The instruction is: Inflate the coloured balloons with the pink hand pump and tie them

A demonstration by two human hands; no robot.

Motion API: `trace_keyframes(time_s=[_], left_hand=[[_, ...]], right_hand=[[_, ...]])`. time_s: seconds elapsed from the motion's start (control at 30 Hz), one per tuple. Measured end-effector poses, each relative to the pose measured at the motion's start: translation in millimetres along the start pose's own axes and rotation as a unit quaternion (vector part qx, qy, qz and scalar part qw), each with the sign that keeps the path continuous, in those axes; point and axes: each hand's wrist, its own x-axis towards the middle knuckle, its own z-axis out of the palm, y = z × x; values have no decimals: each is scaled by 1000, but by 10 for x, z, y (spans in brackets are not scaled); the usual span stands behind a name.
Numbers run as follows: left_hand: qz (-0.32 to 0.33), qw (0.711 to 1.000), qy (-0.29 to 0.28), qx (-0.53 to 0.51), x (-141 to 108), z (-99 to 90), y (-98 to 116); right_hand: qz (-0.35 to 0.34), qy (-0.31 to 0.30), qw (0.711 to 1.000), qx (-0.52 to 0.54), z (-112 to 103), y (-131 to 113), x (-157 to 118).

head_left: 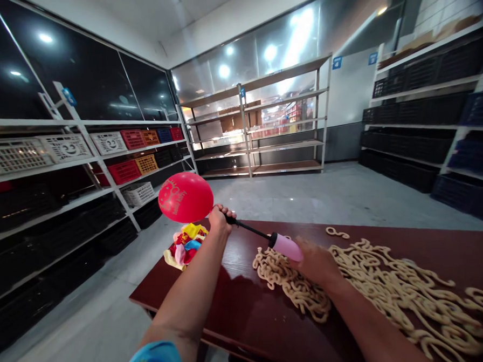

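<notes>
A red balloon with gold printing is swollen out beyond my left hand. That hand is closed around the balloon's neck and the black end of a balloon pump. My right hand wraps the rear of the pump's pink barrel. Between the two hands a length of black rod shows. Below and left of my left hand lies a pile of limp balloons in red, yellow, pink and blue. Beige S-shaped pieces lie under and beside my right hand; I cannot tell what they are.
The dark red table carries a larger heap of the same beige pieces on the right. A rack with plastic crates runs along the left. Metal shelving stands at the back, and stacked dark crates fill the right side.
</notes>
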Motion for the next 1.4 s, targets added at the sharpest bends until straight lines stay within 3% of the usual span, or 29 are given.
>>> trace_keyframes(time_s=[0.2,0.3,0.4,0.63,0.73,0.83,1.03,1.13,1.27,1.4], left_hand=[[-45,999,-18,-16,-374,17,-614],[-56,998,-17,-20,-480,46,-767],[-49,999,-14,-15,-428,66,-689],[-15,1000,15,-2,-33,11,-16],[-7,1000,19,3,41,-27,104],[-14,1000,22,-8,-1,-48,-21],[-54,998,9,-30,-347,-7,-583],[-69,997,-2,-29,-497,23,-749],[-63,998,-10,-20,-481,36,-697],[-38,999,-4,-14,-264,3,-403]], right_hand=[[-14,-2,1000,0,10,-92,-41],[-15,-2,1000,2,20,-110,-48],[-10,0,1000,12,8,-91,-42],[6,-14,1000,12,-108,8,19],[10,-15,1000,0,-109,24,26],[13,-18,1000,-19,-71,22,6],[-20,-1,1000,-15,-28,-53,-42],[-32,3,999,-1,-32,-94,-54],[-28,2,1000,9,-47,-92,-51],[-15,-5,1000,18,-67,-45,-23]])
